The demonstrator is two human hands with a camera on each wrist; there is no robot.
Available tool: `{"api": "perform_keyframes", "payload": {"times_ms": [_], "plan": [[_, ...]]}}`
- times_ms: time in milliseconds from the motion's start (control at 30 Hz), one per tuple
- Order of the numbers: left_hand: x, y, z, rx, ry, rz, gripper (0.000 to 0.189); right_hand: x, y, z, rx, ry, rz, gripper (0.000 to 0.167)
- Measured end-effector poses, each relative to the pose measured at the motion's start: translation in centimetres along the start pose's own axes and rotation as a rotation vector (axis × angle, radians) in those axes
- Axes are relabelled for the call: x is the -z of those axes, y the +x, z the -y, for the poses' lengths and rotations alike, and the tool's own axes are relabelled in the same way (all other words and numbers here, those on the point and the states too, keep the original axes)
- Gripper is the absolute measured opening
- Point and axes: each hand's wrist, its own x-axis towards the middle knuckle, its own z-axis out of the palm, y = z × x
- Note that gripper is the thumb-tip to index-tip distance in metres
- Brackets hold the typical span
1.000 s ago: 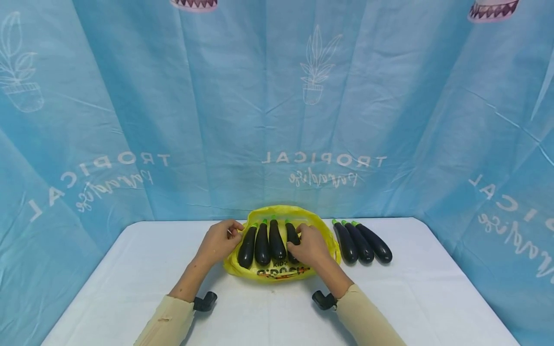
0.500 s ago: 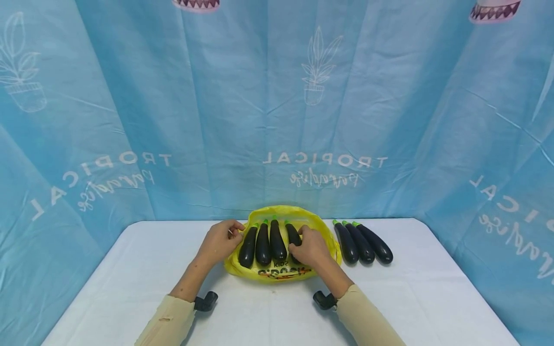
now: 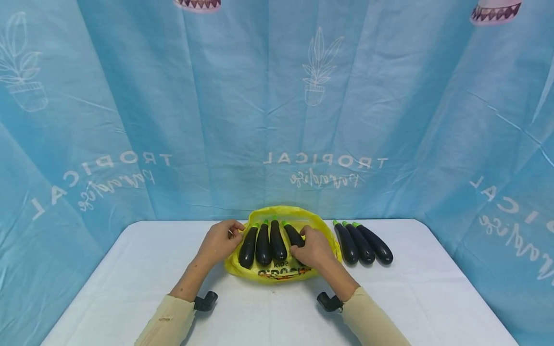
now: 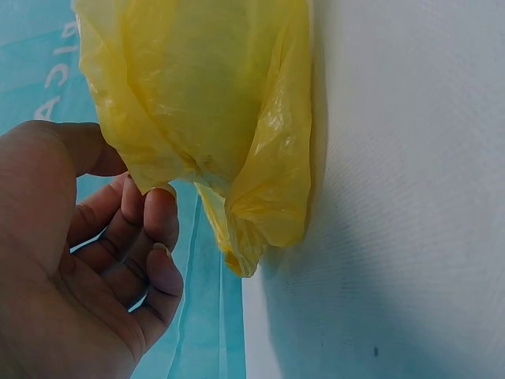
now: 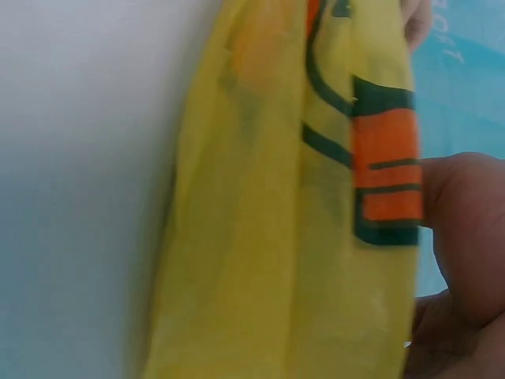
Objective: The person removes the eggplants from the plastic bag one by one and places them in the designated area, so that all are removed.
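In the head view, a yellow plastic bag (image 3: 298,211) lies spread open on the white table. Three dark eggplants (image 3: 263,246) lie side by side in its left and middle part, green stem ends away from the person. My left hand (image 3: 218,242) pinches the bag's left edge; the left wrist view shows the yellow film (image 4: 189,87) between thumb and fingers. Inside the bag's right part, my right hand (image 3: 315,248) holds another eggplant (image 3: 294,235), tilted with its stem to the left. The bag's printed side (image 5: 339,260) hides most of that hand in the right wrist view.
Three more eggplants (image 3: 360,243) lie in a row on the white tablecloth (image 3: 433,288), just right of the bag. Behind the table hangs a blue printed curtain (image 3: 233,120), which also runs along both sides.
The eggplant in my right hand has turned slightly, its stem end shifting left. My right wrist has moved a little to the right. The left hand keeps its place at the bag's edge.
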Motion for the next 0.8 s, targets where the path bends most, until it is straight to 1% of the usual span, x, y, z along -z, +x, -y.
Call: {"api": "perform_keyframes", "payload": {"times_ms": [367,567,800], "plan": [[0.0,0.0,-0.2,0.001,0.009,-0.001,0.018,1.2,-1.2,-0.3,0.054,0.023,-0.015,0.050],[0.1,0.0,-0.1,0.000,0.015,0.000,0.018,1.8,-2.1,-0.6,0.103,0.045,-0.054,0.045],[0.0,0.0,0.0,0.008,0.010,0.008,0.017,2.5,-3.4,-0.7,0.127,0.053,-0.091,0.043]]}}
